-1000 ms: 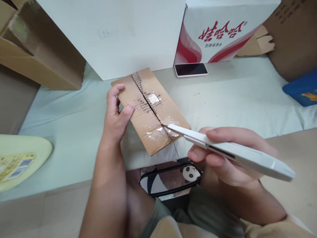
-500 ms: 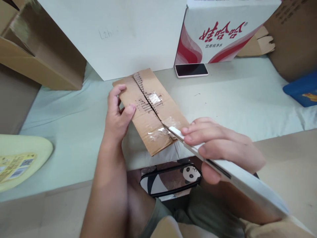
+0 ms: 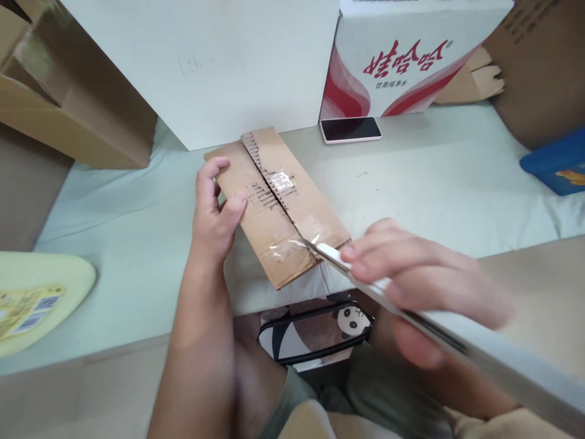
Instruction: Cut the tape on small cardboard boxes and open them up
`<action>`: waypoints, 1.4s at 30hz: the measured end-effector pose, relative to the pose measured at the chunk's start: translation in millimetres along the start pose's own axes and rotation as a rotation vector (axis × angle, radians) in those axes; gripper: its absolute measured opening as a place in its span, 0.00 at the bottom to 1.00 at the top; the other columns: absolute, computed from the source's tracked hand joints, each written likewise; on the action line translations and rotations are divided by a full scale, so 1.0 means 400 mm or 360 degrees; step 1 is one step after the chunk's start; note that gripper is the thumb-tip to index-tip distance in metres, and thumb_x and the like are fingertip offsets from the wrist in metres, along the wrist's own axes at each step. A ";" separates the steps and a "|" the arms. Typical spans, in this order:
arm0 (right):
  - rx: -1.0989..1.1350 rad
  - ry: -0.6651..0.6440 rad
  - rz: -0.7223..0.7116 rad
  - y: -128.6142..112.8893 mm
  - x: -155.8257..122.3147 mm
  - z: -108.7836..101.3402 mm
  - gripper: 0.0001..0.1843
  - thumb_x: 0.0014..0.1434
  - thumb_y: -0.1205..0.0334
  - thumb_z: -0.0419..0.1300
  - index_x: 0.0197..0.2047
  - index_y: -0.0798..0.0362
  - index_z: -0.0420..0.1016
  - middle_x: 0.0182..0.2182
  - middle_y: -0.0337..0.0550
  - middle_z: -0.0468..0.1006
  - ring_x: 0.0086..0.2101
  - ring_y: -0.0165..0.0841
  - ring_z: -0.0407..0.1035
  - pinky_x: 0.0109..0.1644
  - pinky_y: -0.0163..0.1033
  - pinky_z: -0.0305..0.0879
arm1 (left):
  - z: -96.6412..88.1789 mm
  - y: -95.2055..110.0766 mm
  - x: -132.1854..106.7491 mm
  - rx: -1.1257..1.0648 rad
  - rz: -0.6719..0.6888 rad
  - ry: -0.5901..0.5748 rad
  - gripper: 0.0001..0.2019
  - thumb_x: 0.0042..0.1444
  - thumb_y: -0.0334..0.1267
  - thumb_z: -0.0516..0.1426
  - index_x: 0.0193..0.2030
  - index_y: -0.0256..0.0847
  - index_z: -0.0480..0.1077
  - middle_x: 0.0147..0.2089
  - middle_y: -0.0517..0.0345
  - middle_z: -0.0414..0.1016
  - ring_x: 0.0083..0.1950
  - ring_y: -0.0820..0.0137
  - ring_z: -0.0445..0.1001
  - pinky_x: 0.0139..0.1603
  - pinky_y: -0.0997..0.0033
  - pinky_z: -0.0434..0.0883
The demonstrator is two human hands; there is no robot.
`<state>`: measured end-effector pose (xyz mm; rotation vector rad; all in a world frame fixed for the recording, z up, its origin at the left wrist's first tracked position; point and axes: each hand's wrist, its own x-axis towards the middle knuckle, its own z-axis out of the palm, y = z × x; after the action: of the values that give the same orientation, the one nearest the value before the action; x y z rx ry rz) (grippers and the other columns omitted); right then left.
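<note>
A flat cardboard box [image 3: 256,213] lies slanted on the pale green cloth, with a dark slit along its middle seam and shiny tape across its near end. My left hand [image 3: 214,204] grips the box's left edge, thumb on top and fingers round the side. In my right hand [image 3: 425,274] is a white utility knife [image 3: 388,292], held with the fingers wrapped round its long handle. Its blade tip touches the seam at the taped near end. The handle's far end is blurred at the lower right.
Behind the box stand a white panel [image 3: 205,67] and a white-and-red carton [image 3: 402,67], with a phone [image 3: 350,130] before it. Open cardboard boxes [image 3: 91,91] stand at the left, above a yellow bottle [image 3: 41,299]. A blue object [image 3: 557,161] sits at the right.
The knife has slid along the seam toward the near right, and my right hand has drawn back with it. My left hand keeps its hold on the box.
</note>
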<state>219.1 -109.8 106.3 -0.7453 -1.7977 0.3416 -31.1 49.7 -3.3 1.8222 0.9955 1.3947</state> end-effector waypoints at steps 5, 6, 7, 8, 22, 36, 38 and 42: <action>0.0158 0.0329 0.0357 -0.032 -0.015 -0.009 0.15 0.72 0.47 0.59 0.44 0.47 0.81 0.34 0.37 0.84 0.33 0.32 0.81 0.46 0.44 0.77 | -0.001 0.005 0.000 0.0055 -0.0022 -0.0017 0.31 0.58 0.67 0.62 0.64 0.60 0.66 0.61 0.52 0.70 0.55 0.54 0.75 0.52 0.52 0.76; 0.0193 0.0520 0.0356 -0.025 -0.016 -0.008 0.14 0.72 0.46 0.59 0.45 0.44 0.81 0.32 0.35 0.82 0.31 0.32 0.79 0.44 0.44 0.78 | -0.001 0.005 0.000 0.0054 -0.0026 -0.0018 0.31 0.58 0.67 0.61 0.64 0.60 0.66 0.61 0.53 0.70 0.56 0.55 0.74 0.52 0.52 0.76; 0.0211 0.0717 0.0334 -0.012 -0.016 -0.007 0.13 0.72 0.46 0.60 0.46 0.42 0.82 0.31 0.33 0.80 0.29 0.31 0.77 0.41 0.43 0.78 | -0.001 0.004 0.000 0.0045 -0.0026 -0.0016 0.31 0.58 0.67 0.62 0.64 0.59 0.66 0.61 0.53 0.70 0.55 0.55 0.74 0.53 0.53 0.76; 0.0172 0.0891 0.0318 0.006 -0.015 -0.007 0.11 0.71 0.47 0.61 0.46 0.40 0.83 0.30 0.33 0.78 0.27 0.30 0.74 0.37 0.42 0.77 | -0.001 0.003 0.000 0.0028 -0.0026 -0.0010 0.32 0.57 0.67 0.62 0.63 0.58 0.66 0.61 0.53 0.70 0.55 0.55 0.74 0.53 0.53 0.75; -0.1102 -0.0755 0.1608 0.225 -0.054 -0.003 0.18 0.69 0.57 0.56 0.54 0.49 0.84 0.47 0.49 0.86 0.42 0.43 0.76 0.40 0.42 0.60 | -0.007 0.000 -0.001 -0.0088 -0.0050 -0.0029 0.29 0.56 0.64 0.64 0.63 0.63 0.69 0.62 0.55 0.71 0.56 0.56 0.73 0.56 0.54 0.74; -0.0783 -0.0378 0.1391 0.253 -0.074 0.003 0.21 0.64 0.60 0.56 0.56 0.56 0.81 0.53 0.57 0.83 0.52 0.48 0.77 0.57 0.52 0.72 | -0.001 0.007 0.000 -0.0124 -0.0117 0.0023 0.32 0.53 0.66 0.67 0.62 0.60 0.70 0.62 0.55 0.71 0.56 0.57 0.72 0.57 0.53 0.72; -0.0401 -0.0347 0.1391 0.242 -0.067 0.012 0.18 0.65 0.58 0.55 0.52 0.54 0.81 0.49 0.52 0.85 0.49 0.43 0.78 0.53 0.47 0.74 | -0.005 0.007 0.000 -0.0117 -0.0154 0.0009 0.31 0.53 0.65 0.67 0.61 0.60 0.70 0.62 0.56 0.70 0.56 0.57 0.72 0.56 0.53 0.73; -0.0137 -0.0471 0.1429 0.221 -0.057 0.024 0.18 0.68 0.52 0.54 0.48 0.52 0.82 0.47 0.46 0.85 0.48 0.41 0.78 0.54 0.46 0.73 | -0.038 0.002 0.003 -0.0299 -0.0290 0.0071 0.31 0.54 0.60 0.69 0.61 0.61 0.67 0.60 0.59 0.71 0.51 0.62 0.74 0.44 0.61 0.75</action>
<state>242.9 -55.8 35.8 -1.6165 -1.6510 1.0050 -45.5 51.0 1.9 1.5308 0.9913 1.3729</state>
